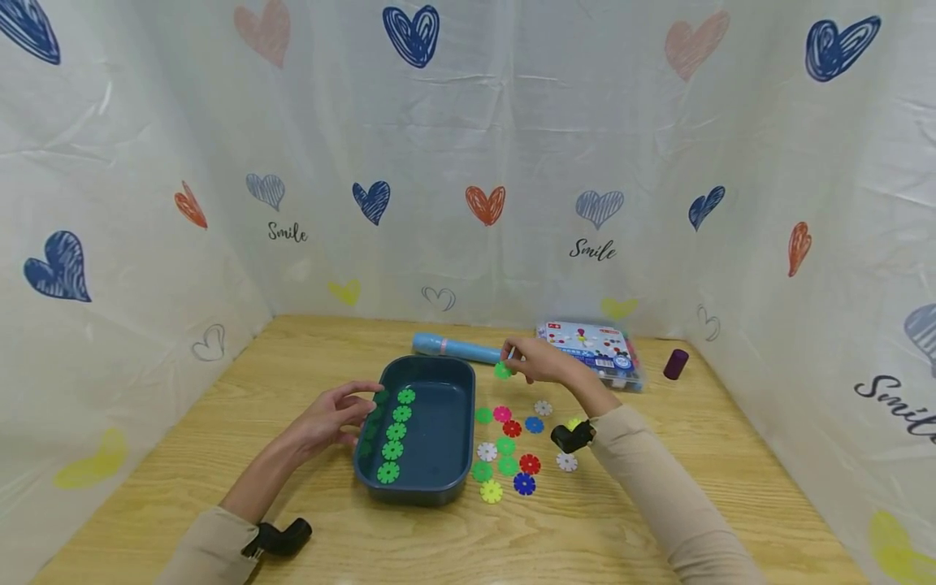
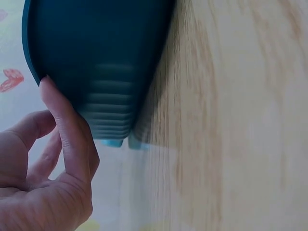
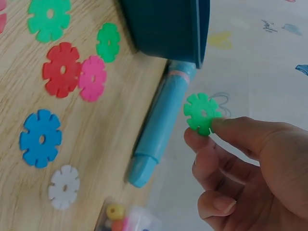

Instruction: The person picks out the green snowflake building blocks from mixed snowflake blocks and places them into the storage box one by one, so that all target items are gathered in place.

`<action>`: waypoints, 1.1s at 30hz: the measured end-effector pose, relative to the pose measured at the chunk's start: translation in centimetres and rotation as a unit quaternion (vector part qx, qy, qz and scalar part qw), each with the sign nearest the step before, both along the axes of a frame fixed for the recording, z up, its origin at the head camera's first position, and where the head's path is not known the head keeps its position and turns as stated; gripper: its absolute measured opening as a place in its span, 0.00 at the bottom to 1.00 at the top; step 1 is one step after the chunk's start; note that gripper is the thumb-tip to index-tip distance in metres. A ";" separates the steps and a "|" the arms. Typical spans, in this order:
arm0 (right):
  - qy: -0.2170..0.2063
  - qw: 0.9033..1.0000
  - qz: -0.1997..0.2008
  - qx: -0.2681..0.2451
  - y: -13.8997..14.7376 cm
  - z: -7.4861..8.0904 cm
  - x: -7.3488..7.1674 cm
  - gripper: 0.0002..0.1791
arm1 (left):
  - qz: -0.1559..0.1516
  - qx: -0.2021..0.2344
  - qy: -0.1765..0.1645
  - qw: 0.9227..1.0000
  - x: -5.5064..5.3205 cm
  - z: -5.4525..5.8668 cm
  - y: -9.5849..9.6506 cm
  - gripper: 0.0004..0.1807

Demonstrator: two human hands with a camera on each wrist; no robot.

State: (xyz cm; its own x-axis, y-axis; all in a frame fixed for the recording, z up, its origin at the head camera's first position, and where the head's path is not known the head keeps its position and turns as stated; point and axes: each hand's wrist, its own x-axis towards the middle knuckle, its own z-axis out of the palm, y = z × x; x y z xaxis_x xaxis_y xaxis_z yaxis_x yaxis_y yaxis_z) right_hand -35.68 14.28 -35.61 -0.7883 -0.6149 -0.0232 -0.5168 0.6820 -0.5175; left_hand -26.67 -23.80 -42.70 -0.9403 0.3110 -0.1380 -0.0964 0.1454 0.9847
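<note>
In the head view, my left hand (image 1: 332,418) rests at the left rim of a dark blue-green tray (image 1: 439,487), its fingers loosely bent. The left wrist view shows a fingertip of the left hand (image 2: 62,159) right at the rim. Inside the tray, a row of several green snowflake discs (image 1: 397,431) runs along the left side. My right hand (image 1: 537,360) is raised beyond the tray's right side, over the table. Between thumb and fingers it pinches a green snowflake disc (image 3: 202,113), a notched round plastic piece.
Loose snowflake discs in several colours, such as a red disc (image 1: 530,464) and a blue disc (image 1: 524,483), lie right of the tray. Behind are a light blue cylindrical stick (image 1: 457,348) and a clear bead box (image 1: 592,349). A dark purple cylinder (image 1: 676,364) stands far right.
</note>
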 end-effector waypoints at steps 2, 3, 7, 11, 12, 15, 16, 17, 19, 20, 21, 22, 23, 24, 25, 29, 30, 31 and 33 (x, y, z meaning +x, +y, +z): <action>-0.001 1.000 -0.003 -0.011 -0.4 0.2 0.0 0.08 | 0.000 -0.002 0.000 1.000 0.1 0.1 0.0 0.31; 0.001 1.000 -0.003 -0.016 -0.5 0.3 0.0 0.08 | 0.000 -0.002 0.001 1.000 0.1 0.1 0.0 0.31; 0.011 1.000 -0.005 -0.023 -1.4 0.6 0.0 0.08 | 0.001 0.002 -0.002 1.000 0.2 0.2 0.0 0.32; 0.027 1.000 -0.006 -0.006 -2.4 1.0 0.0 0.08 | 0.003 0.004 -0.006 1.000 0.2 0.2 0.0 0.31; 0.032 0.999 -0.004 -0.001 -2.7 1.1 0.1 0.08 | 0.003 0.004 -0.006 1.000 0.2 0.2 0.0 0.31; 0.037 0.999 0.010 0.006 -3.5 1.5 0.1 0.09 | 0.004 0.001 -0.006 1.000 0.1 0.1 0.1 0.30; 0.037 0.999 0.015 0.006 -3.7 1.6 0.1 0.09 | 0.004 0.000 -0.006 1.000 0.1 0.1 0.1 0.30; 0.035 0.999 0.021 0.004 -4.0 1.6 0.1 0.09 | 0.003 0.000 -0.006 1.000 0.1 0.1 0.1 0.31; 0.029 0.999 0.029 0.004 -4.5 1.6 0.0 0.10 | 0.002 0.000 -0.005 1.000 0.0 0.1 0.1 0.31; 0.027 0.999 0.032 0.006 -4.8 1.6 -0.1 0.10 | 0.001 0.000 -0.005 1.000 0.0 0.1 0.1 0.31; 0.024 0.999 0.034 0.007 -5.0 1.6 -0.1 0.10 | 0.001 0.001 -0.005 1.000 0.0 0.1 0.1 0.31; 0.021 0.999 0.035 0.009 -5.3 1.5 -0.2 0.10 | 0.000 0.002 -0.006 1.000 0.0 0.1 0.1 0.31; 0.018 0.999 0.037 0.010 -5.5 1.5 -0.3 0.10 | 0.000 0.003 -0.006 1.000 0.0 0.1 0.1 0.31; 0.016 0.999 0.039 0.012 -5.8 1.5 -0.4 0.10 | 0.000 0.003 -0.006 1.000 0.0 0.1 0.1 0.30; 0.016 0.999 0.041 0.015 -6.1 1.4 -0.5 0.10 | 0.001 0.003 -0.006 1.000 0.0 0.1 0.1 0.30; 0.012 0.998 0.051 0.019 -7.0 1.1 -0.8 0.10 | 0.001 0.002 -0.002 1.000 0.0 0.1 0.1 0.30; 0.012 0.998 0.051 0.021 -7.2 1.1 -0.9 0.11 | 0.000 0.001 -0.001 1.000 0.0 0.1 0.1 0.31; 0.015 0.998 0.052 0.023 -7.4 1.0 -1.0 0.11 | -0.001 0.001 -0.001 1.000 0.1 0.1 0.1 0.31; 0.014 0.998 0.052 0.023 -7.9 0.8 -1.1 0.11 | -0.002 0.001 0.000 1.000 0.1 0.1 0.0 0.31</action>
State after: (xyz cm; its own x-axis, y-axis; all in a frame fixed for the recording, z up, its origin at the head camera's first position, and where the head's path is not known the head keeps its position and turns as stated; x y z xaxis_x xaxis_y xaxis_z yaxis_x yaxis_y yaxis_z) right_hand -36.79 6.39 -34.84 -0.7210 -0.6922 -0.0323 -0.5993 0.6463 -0.4723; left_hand -26.60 -23.76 -42.56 -0.9391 0.3151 -0.1374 -0.0960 0.1433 0.9850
